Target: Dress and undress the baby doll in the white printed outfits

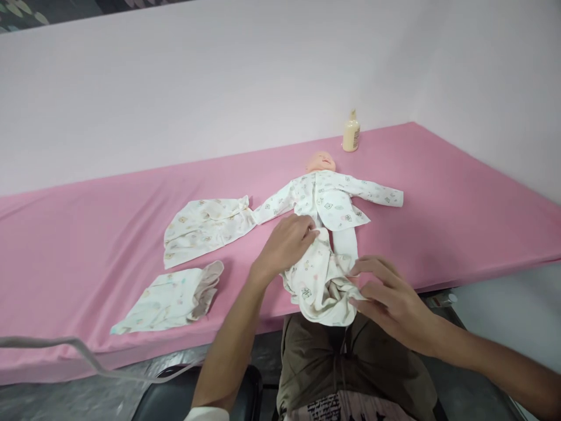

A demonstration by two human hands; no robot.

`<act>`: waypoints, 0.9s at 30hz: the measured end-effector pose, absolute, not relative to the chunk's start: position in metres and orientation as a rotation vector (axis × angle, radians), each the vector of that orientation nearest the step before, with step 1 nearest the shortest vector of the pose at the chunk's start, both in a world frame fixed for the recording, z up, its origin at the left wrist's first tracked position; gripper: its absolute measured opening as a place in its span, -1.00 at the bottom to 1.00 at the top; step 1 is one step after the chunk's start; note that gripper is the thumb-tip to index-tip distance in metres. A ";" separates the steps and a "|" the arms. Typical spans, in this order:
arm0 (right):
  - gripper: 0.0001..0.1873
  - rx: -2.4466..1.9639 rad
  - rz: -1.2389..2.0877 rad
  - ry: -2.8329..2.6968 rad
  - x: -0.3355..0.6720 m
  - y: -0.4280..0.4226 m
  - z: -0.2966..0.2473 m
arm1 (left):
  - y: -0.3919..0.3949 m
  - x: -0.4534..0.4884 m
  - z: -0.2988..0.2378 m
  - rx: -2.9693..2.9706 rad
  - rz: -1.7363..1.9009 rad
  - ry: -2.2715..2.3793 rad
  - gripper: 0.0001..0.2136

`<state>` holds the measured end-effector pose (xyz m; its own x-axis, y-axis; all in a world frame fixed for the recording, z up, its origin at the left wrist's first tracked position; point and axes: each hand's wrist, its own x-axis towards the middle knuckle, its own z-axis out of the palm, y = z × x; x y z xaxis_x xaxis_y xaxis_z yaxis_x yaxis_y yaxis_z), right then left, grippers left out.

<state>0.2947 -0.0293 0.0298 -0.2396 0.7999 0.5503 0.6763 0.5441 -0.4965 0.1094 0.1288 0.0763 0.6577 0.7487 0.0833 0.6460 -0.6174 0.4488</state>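
A baby doll (322,161) lies on its back at the table's front, head away from me, in a white printed baby jacket (337,202) with both sleeves spread. White printed baby pants (313,280) are bunched around its lower body, one end hanging at the table edge. My left hand (289,242) is closed on the upper edge of the pants, just below the jacket. At the lower right of the bunched cloth, my right hand (390,298) pinches the edge of the pants with thumb and fingers. A bit of pinkish doll skin shows beside those fingertips; a white leg part (346,242) shows above.
Folded white printed clothing (205,225) lies left of the doll, touching its sleeve. Nearer me is another folded cloth piece (169,298). A pump bottle (351,133) stands by the wall on the pink-covered table (438,204). A pale cable (87,354) crosses the lower left, near a black chair (201,397).
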 end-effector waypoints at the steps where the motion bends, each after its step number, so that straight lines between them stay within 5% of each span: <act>1: -0.85 -1.222 0.278 -1.910 0.297 -0.034 0.036 | 0.129 0.107 0.074 2.424 0.485 1.181 -0.81; 9: -0.59 -1.723 0.648 -1.628 0.317 -0.075 0.049 | 0.136 0.107 0.052 1.849 1.083 1.468 -0.83; 15: -0.62 -1.912 0.779 -1.749 0.338 -0.069 0.036 | 0.139 0.105 0.073 1.525 0.821 1.299 -0.78; 18: -0.68 -1.823 0.891 -1.739 0.347 -0.049 0.047 | 0.143 0.098 0.092 1.448 0.648 1.150 -0.66; 23: -0.58 -1.429 1.006 -1.715 0.344 0.032 0.064 | 0.155 0.095 0.106 1.547 0.504 0.947 -0.85; 27: -0.46 -1.042 1.384 -1.736 0.322 0.091 0.062 | 0.151 0.098 0.106 1.535 0.504 0.831 -0.81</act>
<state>0.3216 0.0915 0.0621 -0.4520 0.8916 0.0256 0.1737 0.1162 -0.9779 0.0976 0.1512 0.1063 0.6441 0.7497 -0.1517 0.2113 0.0163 0.9773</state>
